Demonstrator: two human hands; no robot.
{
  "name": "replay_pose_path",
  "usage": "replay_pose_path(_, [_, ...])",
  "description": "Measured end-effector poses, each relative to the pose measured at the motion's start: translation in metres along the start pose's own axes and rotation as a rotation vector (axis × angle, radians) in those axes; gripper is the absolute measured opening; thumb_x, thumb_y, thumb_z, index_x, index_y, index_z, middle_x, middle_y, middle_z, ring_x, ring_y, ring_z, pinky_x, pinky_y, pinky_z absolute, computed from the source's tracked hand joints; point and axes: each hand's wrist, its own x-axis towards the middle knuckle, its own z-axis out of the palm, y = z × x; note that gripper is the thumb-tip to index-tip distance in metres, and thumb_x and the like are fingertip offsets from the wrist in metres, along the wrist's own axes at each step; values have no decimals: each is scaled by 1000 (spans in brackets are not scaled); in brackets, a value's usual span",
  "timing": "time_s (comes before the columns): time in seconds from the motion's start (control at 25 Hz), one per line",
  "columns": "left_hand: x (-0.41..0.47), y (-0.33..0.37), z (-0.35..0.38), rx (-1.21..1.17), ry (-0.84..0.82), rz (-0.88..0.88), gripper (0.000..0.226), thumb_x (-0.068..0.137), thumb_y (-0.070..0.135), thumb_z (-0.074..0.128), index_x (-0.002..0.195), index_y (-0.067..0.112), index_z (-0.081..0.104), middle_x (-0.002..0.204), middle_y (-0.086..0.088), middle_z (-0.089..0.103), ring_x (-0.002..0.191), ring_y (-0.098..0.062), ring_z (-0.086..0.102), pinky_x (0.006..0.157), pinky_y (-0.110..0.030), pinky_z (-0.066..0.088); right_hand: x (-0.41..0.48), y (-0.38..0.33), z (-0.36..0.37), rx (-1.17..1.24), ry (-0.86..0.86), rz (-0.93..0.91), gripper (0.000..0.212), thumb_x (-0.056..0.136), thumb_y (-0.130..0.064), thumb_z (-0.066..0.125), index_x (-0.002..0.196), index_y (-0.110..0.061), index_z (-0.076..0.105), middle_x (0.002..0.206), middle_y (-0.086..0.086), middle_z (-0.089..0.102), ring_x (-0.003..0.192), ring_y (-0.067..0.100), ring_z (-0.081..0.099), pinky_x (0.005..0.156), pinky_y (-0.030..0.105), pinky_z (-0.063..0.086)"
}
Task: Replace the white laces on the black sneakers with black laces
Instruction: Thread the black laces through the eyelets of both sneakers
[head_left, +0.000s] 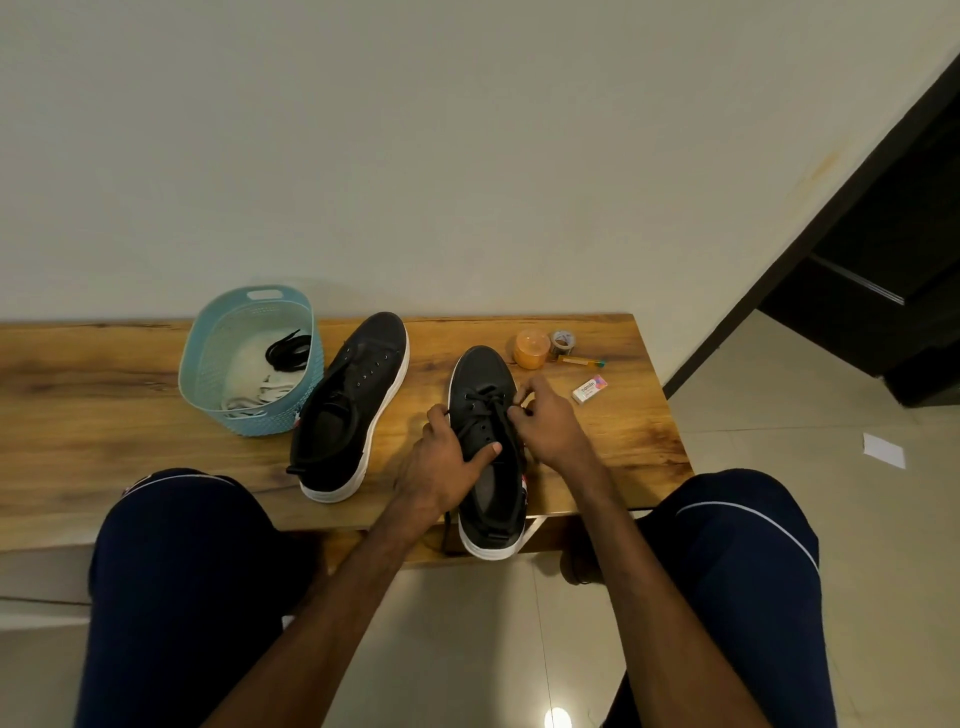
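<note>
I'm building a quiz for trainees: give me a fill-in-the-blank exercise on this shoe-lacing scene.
1. The basket on the table is light ____.
2. The left hand holds the sneaker while the right hand pinches its ____ lace.
3. The other sneaker beside the basket has ____ laces threaded.
Missing words: blue; black; no.

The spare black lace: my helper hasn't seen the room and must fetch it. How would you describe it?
On the wooden table, left of the unlaced sneaker, stands a pale blue basket. The black lace lies coiled inside it, the only dark thing beside the white laces.
</note>
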Motion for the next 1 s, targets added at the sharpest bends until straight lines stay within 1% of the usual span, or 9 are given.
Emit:
replay_pose_path(0.04, [0,0,1,3,-2,-4,88,83,61,64,144,20,16,140,-12,51,115,-30,61,81,-39,51,2,0,2,-199,-37,-47,7,100,-21,54,102,-15,56,87,3,62,75,19,60,63,31,46])
replay_pose_path(0.12, [1,0,2,-1,-10,-10,88,84,60,64,144,22,12,137,-11,56,112,-30,64,77,-36,49,5,-7,-6,-371,-75,-63,15,99,-27,57,102,-14,63,87,1,61,82,19,58,68,30,42])
replay_pose_path(0.24, [-1,0,2,7,-6,-26,89,84,61,64,144,22,10,133,-11,59,110,-31,65,75,-36,49,5,-20,-32,-367,-65,-85,20,95,-28,65,88,-10,70,81,1,64,80,17,59,63,28,40])
replay_pose_path(0.36, [0,-1,2,29,-5,-36,90,84,62,63,144,20,11,132,-12,59,109,-32,65,79,-40,52,4,-23,-60,-249,141,-154,19,95,-28,65,104,-13,72,101,0,69,92,15,62,76,31,49])
replay_pose_path(0.56, [-1,1,3,27,-25,-66,87,85,63,61,144,19,15,130,-10,60,105,-28,67,70,-33,50,-2,-9,-27,-547,-108,-21,26,94,-34,66,115,-20,71,115,0,70,104,18,63,84,34,51])
replay_pose_path(0.64, [-1,0,3,28,-24,-64,86,85,63,60,144,18,16,129,-10,60,104,-28,67,69,-33,49,-4,-6,-15,-535,-65,-42,23,96,-29,63,115,-21,71,114,0,71,104,18,63,87,35,51])
replay_pose_path(0.84, [-1,1,2,26,-21,-42,84,86,62,61,143,18,18,130,-10,60,105,-28,66,73,-36,52,1,-10,-36,83,98,-175,10,90,-18,71,96,-15,78,100,-3,72,98,9,62,81,26,48])
replay_pose_path(0.92, [-1,1,2,22,-23,-34,84,86,61,61,143,17,19,130,-10,60,107,-29,66,77,-39,55,-1,-17,-40,496,49,-160,11,93,-15,66,89,-14,76,94,-4,75,96,6,67,78,20,51])
replay_pose_path(1.0, [-1,1,2,14,-27,-36,83,86,61,62,143,17,19,130,-10,59,106,-28,66,80,-42,57,1,-18,-35,694,11,-107,17,98,-15,59,87,-11,70,84,3,74,84,15,70,76,23,54])
